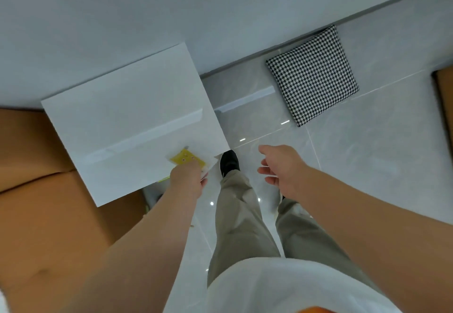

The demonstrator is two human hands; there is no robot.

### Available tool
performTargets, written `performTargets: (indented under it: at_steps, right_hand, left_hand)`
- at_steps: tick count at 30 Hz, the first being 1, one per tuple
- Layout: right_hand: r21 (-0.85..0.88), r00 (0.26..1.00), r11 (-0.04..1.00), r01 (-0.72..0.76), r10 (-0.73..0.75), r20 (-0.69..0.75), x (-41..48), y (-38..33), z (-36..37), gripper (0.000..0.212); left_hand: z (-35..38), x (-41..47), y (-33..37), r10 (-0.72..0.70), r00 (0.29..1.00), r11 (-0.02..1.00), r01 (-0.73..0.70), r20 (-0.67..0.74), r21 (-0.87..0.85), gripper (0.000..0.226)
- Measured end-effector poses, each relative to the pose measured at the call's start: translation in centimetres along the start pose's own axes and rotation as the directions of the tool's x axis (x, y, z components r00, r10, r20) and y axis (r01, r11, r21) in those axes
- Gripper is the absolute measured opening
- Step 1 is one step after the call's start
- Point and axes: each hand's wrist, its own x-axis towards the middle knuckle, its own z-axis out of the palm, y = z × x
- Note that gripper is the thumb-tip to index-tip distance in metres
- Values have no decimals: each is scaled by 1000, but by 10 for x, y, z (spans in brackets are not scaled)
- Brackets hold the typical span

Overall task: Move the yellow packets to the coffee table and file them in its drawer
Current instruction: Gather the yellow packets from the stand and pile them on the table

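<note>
1. Right, the left hand (187,180) is gripping the yellow packets (187,159) at the near right corner of the white table (122,116). Its fingers are curling under out of sight, so only the back of the hand is showing.
2. How many packets are sitting in that grip I cannot tell. One yellow face is poking out past the knuckles, with pale edges and a thin yellow-green sliver peeking from beneath the hand.
3. Whether they are touching the tabletop or hanging just above it is hard to judge.
4. Only the table's glossy top is showing; its sides are hiding underneath from this angle.
5. The right hand (282,168) is hanging over the tiled floor (367,141), apart from the packets, fingers loosely spread and holding nothing.
6. A black shoe (229,162) is standing just beside the table corner; the other foot is mostly hiding behind the right forearm.
7. A houndstooth cushion (312,75) is lying on the floor by the wall. A brown sofa (36,202) is running off the left edge, and another brown piece (445,97) is getting cut off at the right.
</note>
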Motion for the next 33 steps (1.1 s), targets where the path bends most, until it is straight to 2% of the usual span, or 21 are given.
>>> performTargets:
  at_steps: [2, 3, 5, 6, 8, 9, 11, 13, 15, 17, 20, 23, 26, 29, 31, 33]
  right_hand:
    - [27, 999, 999, 32, -33, 24, -9, 0, -15, 20]
    - [30, 997, 997, 67, -68, 34, -15, 1, -25, 24]
    - [42, 984, 986, 160, -163, 66, -29, 2, -51, 47]
    - [58, 974, 977, 204, -209, 92, -34, 3, -63, 62]
    - [129, 949, 950, 284, -298, 104, -50, 11, -100, 74]
    - [168, 941, 936, 310, -327, 84, -57, 17, -120, 69]
    - [277, 940, 902, 331, -342, -12, -68, 34, -163, 46]
    - [401, 939, 849, 344, -323, -122, -78, 58, -206, 28]
    - [535, 937, 769, 350, -288, -198, -85, 87, -243, 20]
    - [675, 938, 652, 345, -252, -237, -93, 116, -274, 22]
    - [849, 941, 410, 335, -186, -281, -102, 169, -318, 25]
    - [925, 935, 161, 345, -148, -323, -100, 219, -355, 23]
    - [938, 937, -32, 345, -54, -346, -87, 270, -393, 35]
    - [928, 943, -191, 319, -37, -332, -69, 318, -438, 32]
    - [909, 943, -277, 313, -24, -332, -57, 348, -472, 33]
    - [890, 936, -313, 332, -6, -351, -47, 374, -504, 27]
  left_hand:
    - [2, -31, 1, 131, 989, 977, -141, 68, 159, 11]
    - [6, -47, 2, 191, 968, 936, -230, 165, 268, 5]
    - [15, -85, 5, 277, 870, 730, -466, 407, 500, 14]
    - [20, -100, 9, 263, 818, 614, -551, 512, 565, 14]
    - [45, -144, 16, 188, 691, 417, -700, 698, 580, 17]
    - [62, -167, 19, 161, 636, 311, -759, 755, 573, 18]
    - [102, -207, 22, 165, 576, 108, -818, 801, 566, 19]
    - [145, -246, 18, 227, 517, -4, -847, 826, 531, 21]
    - [180, -285, 8, 244, 443, -13, -888, 863, 459, 24]
    - [213, -320, -12, 192, 373, -13, -924, 908, 383, 25]
    - [264, -371, -64, 68, 290, -67, -953, 955, 294, 23]
    - [311, -411, -125, -72, 248, -133, -962, 966, 237, 22]
    - [356, -439, -189, -203, 257, -230, -950, 945, 209, 20]
    - [401, -456, -251, -279, 290, -291, -934, 916, 207, 21]
    - [432, -464, -293, -294, 306, -319, -925, 906, 209, 21]
    - [460, -473, -332, -298, 333, -321, -917, 894, 235, 20]
